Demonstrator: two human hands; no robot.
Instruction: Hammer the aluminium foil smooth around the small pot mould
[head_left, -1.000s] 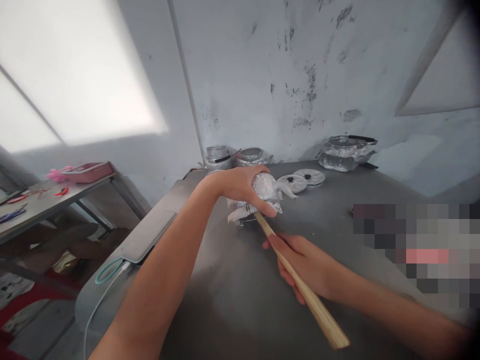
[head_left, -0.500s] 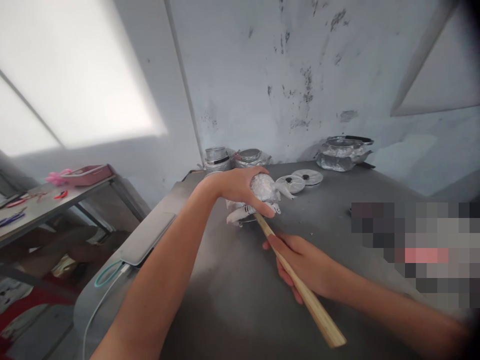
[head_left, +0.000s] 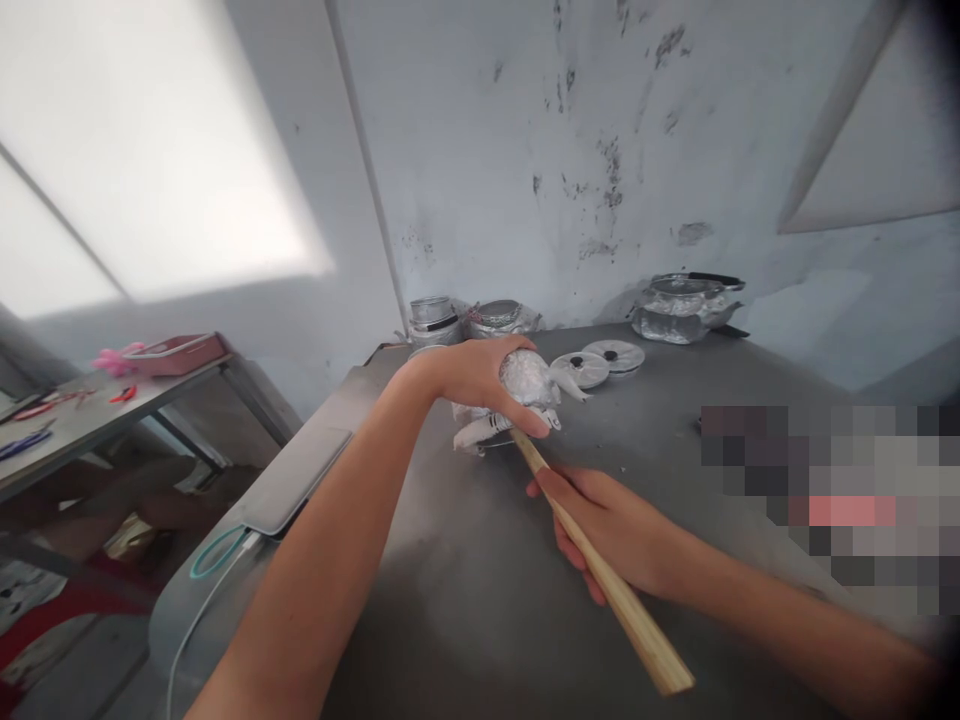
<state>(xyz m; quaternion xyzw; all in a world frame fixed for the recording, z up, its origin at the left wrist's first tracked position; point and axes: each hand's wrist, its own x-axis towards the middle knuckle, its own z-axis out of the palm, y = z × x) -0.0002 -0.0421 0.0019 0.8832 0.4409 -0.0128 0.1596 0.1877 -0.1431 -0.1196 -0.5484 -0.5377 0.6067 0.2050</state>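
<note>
My left hand (head_left: 487, 378) is closed over a small silver kettle (head_left: 529, 378) with a bumpy, shiny body. The thumb presses on its near side, while the fingers reach across the top. The kettle's spout points right, and a white handle (head_left: 484, 430) lies along its near side. In my right hand (head_left: 600, 525) is a pale wooden stick (head_left: 630, 610), gripped around its middle. Its far end meets the near side of the kettle, just under my left thumb; whatever is at that tip is hidden.
Two round lids with black knobs (head_left: 613, 356) lie just right of the kettle. More silver kettles (head_left: 679, 308) stand along the wall. A grey laptop-like slab (head_left: 296, 480) with a cable rests at the table's left edge. A pink basket (head_left: 180, 355) sits on another table.
Both hands, the kettle and the stick keep nearly the same positions. The whole view has shifted very slightly.
</note>
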